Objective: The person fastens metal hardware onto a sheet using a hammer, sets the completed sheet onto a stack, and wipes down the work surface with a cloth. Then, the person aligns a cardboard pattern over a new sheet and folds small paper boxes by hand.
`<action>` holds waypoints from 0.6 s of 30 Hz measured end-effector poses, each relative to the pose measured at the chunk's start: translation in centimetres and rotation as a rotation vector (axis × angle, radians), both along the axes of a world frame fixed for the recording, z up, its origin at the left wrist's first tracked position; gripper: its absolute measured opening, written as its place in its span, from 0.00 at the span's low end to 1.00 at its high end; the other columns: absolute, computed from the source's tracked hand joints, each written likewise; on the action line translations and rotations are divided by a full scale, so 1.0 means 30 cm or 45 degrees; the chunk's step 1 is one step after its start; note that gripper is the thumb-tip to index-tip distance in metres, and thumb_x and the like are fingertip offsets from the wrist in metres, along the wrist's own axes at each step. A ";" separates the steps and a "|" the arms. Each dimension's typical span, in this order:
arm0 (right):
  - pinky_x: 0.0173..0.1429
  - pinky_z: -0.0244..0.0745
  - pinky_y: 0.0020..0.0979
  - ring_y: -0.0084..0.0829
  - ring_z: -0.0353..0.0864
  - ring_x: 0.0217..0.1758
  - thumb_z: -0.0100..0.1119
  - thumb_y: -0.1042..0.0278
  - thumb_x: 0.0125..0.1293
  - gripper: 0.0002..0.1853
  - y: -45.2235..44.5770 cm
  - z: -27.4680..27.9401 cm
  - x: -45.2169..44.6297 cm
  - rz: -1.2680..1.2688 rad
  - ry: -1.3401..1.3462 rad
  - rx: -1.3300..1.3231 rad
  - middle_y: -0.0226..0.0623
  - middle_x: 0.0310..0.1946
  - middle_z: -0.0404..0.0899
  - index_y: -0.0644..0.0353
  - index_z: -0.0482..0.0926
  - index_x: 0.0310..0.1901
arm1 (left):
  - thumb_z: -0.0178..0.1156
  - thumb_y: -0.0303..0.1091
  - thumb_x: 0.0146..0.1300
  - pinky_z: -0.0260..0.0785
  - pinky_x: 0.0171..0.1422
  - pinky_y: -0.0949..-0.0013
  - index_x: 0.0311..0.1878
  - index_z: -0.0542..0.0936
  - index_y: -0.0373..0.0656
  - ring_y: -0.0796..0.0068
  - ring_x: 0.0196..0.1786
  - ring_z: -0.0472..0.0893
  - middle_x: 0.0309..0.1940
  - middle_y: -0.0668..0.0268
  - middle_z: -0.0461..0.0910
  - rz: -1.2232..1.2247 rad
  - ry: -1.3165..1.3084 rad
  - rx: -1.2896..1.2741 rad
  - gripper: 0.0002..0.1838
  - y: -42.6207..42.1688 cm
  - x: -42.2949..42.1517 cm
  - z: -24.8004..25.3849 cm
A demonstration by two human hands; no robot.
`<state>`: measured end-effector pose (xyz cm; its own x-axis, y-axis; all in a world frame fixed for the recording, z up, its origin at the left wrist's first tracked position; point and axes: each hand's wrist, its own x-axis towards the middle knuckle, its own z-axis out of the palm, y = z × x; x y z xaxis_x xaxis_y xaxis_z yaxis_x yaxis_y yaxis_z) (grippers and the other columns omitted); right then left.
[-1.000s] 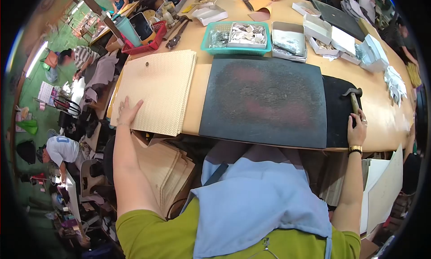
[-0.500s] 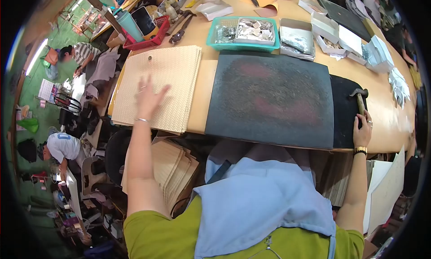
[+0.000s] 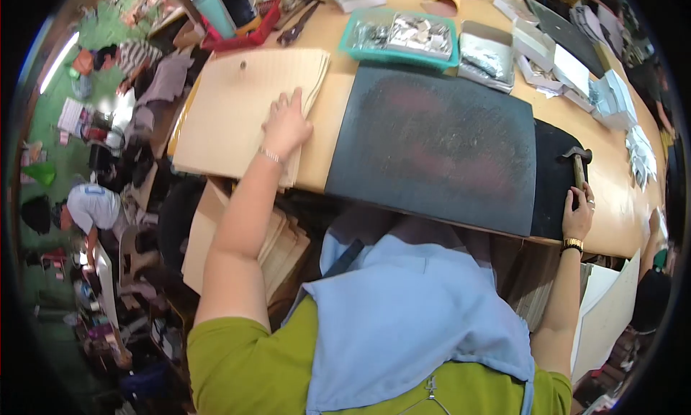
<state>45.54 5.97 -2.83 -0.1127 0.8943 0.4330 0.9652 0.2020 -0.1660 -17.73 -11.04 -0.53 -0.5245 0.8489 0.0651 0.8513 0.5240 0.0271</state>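
Note:
My left hand (image 3: pixel 287 123) lies on the right side of a stack of cream, woven-textured sheets (image 3: pixel 230 105), fingers stretched out and slightly apart. A small round dark piece (image 3: pixel 242 65) sits on the top sheet near its far edge. My right hand (image 3: pixel 578 212) is closed around the wooden handle of a hammer (image 3: pixel 578 163), whose metal head points away from me over a black pad (image 3: pixel 553 177). Between my hands is a large dark, worn board (image 3: pixel 432 149) with reddish patches.
Behind the board stand a teal basket (image 3: pixel 348 49) of small pieces and a box (image 3: pixel 486 79) with a clear plastic bag. White boxes (image 3: pixel 534 44) line the right. A red basket (image 3: pixel 268 28) and tools (image 3: pixel 299 25) are at the back left. Co-workers sit at left.
My left hand has come down from above the sheets onto their right side. The view has shifted slightly. My right hand keeps its hold on the hammer.

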 end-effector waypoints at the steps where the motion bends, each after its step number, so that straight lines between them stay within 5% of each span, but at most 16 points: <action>1: 0.65 0.67 0.39 0.41 0.71 0.64 0.58 0.59 0.67 0.11 -0.002 -0.004 0.005 0.005 -0.006 -0.003 0.36 0.62 0.72 0.53 0.83 0.45 | 0.57 0.34 0.55 0.70 0.58 0.42 0.71 0.58 0.43 0.46 0.63 0.71 0.63 0.41 0.66 -0.030 -0.014 -0.032 0.38 0.011 -0.010 0.013; 4: 0.66 0.67 0.39 0.41 0.70 0.65 0.57 0.57 0.68 0.12 0.008 -0.022 0.011 0.028 -0.024 0.006 0.37 0.62 0.72 0.53 0.83 0.46 | 0.57 0.28 0.56 0.76 0.49 0.55 0.61 0.66 0.35 0.48 0.45 0.83 0.46 0.44 0.79 -0.046 0.112 -0.039 0.27 0.048 -0.008 0.066; 9: 0.66 0.66 0.40 0.43 0.71 0.64 0.56 0.57 0.68 0.13 0.016 -0.013 0.017 0.046 -0.064 -0.006 0.41 0.61 0.73 0.53 0.83 0.47 | 0.58 0.31 0.57 0.77 0.45 0.53 0.45 0.76 0.38 0.51 0.39 0.84 0.32 0.51 0.83 -0.029 0.165 0.144 0.13 0.053 -0.090 0.062; 11: 0.66 0.66 0.41 0.43 0.70 0.65 0.58 0.59 0.67 0.13 0.046 -0.038 0.048 0.065 -0.102 -0.004 0.43 0.61 0.73 0.55 0.82 0.49 | 0.58 0.34 0.57 0.75 0.45 0.51 0.42 0.76 0.39 0.49 0.39 0.83 0.33 0.49 0.83 -0.008 0.060 0.171 0.12 0.006 -0.105 0.104; 14: 0.66 0.65 0.42 0.44 0.70 0.65 0.60 0.62 0.66 0.15 0.060 -0.034 -0.036 0.253 0.303 0.119 0.44 0.61 0.73 0.57 0.80 0.51 | 0.58 0.37 0.57 0.75 0.43 0.51 0.46 0.76 0.40 0.48 0.37 0.82 0.31 0.50 0.82 -0.042 0.000 0.258 0.15 -0.115 -0.080 0.177; 15: 0.65 0.67 0.39 0.40 0.71 0.63 0.60 0.63 0.67 0.16 0.037 0.026 -0.135 0.357 0.051 0.251 0.42 0.61 0.73 0.59 0.79 0.54 | 0.58 0.36 0.57 0.75 0.43 0.51 0.46 0.76 0.41 0.49 0.36 0.83 0.31 0.50 0.82 -0.066 -0.017 0.299 0.15 -0.170 -0.063 0.185; 18: 0.63 0.69 0.37 0.35 0.73 0.62 0.57 0.60 0.70 0.18 0.012 0.113 -0.495 0.828 0.783 -0.486 0.39 0.62 0.73 0.59 0.76 0.58 | 0.59 0.37 0.56 0.75 0.41 0.52 0.50 0.76 0.43 0.51 0.35 0.83 0.29 0.51 0.82 -0.055 -0.112 0.376 0.18 -0.332 0.007 0.231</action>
